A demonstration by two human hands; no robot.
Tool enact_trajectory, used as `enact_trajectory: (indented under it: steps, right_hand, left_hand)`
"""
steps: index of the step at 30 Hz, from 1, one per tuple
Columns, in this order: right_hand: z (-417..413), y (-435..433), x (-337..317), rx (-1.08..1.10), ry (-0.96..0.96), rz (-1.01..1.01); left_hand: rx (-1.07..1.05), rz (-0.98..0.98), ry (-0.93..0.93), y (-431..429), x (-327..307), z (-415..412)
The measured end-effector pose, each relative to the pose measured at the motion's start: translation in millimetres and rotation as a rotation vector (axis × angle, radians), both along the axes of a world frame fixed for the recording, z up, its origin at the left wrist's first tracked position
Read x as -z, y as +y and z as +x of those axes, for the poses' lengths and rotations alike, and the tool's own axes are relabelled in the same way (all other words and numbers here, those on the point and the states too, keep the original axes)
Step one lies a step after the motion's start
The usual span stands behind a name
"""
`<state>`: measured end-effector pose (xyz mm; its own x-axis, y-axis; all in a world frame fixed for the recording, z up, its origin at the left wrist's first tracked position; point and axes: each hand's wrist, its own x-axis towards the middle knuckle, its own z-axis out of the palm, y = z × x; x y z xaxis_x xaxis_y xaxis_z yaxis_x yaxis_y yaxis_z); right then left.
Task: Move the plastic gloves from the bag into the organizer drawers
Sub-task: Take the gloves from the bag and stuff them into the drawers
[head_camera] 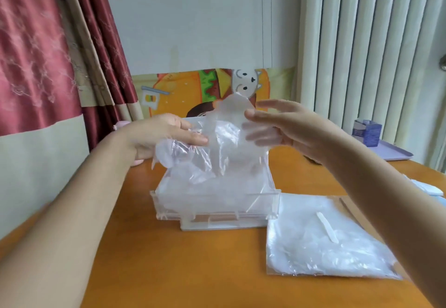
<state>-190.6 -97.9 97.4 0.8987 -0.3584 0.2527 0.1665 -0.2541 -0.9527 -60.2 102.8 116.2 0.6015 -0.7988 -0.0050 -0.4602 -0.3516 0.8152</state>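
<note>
A pink object (120, 124) shows only as a sliver behind the left wrist, too hidden to name. The thumb of the left hand (166, 136) is out of sight under bunched film. The lower fingers (259, 136) of the right hand (284, 126) appear only as a blur through the plastic. The right forearm covers one corner of the bag (325, 237). At the far right edge, the frame and that forearm cut off a white and blue item (432, 190).

An orange-brown wooden table (193, 271) fills the lower half. At the left hangs a red and beige curtain (36, 66). A pale wall (193, 17) runs behind, with a cartoon burger picture (193, 90) along the table's back edge and pale pleated blinds (374, 42) at the right. Below the blinds a blue box (366, 132) stands on a lilac tray (395, 154).

The plastic gloves (229, 138) are a thin, clear, crinkled bundle held up over the clear organizer drawer (214, 207), which sits mid-table. Their lower part hangs down into it, and more film lies inside. The left hand grips the bundle's left side, with film bunched below its fingers. The right hand pinches the upper right part, thumb in front and fingers behind. Just right of the drawer the bag lies flat on the table. It is clear, with whitish gloves inside and a white strip across its top face.
</note>
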Motion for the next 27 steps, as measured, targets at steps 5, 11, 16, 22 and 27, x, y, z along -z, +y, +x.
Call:
enact_trajectory:
  steps: [5, 11, 16, 22, 27]
  right_hand:
    - [14.6, 12.3, 9.0, -0.047, -0.008, -0.306]
    - [34.8, 17.0, 32.0, -0.008, 0.088, -0.779]
    - [37.7, 15.8, 49.1, 0.123, 0.159, -0.865]
    - [43.7, 25.2, 56.8, 0.145, 0.235, -0.957]
    - [50.0, 24.2, 60.3, 0.078, 0.334, -0.997]
  left_hand:
    - [0.031, 0.358, -0.123, -2.0, -8.1, 26.2]
    - [-0.006, 0.431, -0.279, -17.0, -0.1, 40.6]
    - [-0.227, 0.446, -0.561, -12.9, 5.9, 51.1]
    - [-0.337, 0.111, -0.966, -8.7, 17.4, 4.7]
    - [-0.084, 0.0, -0.755, -19.6, 41.1, -23.3]
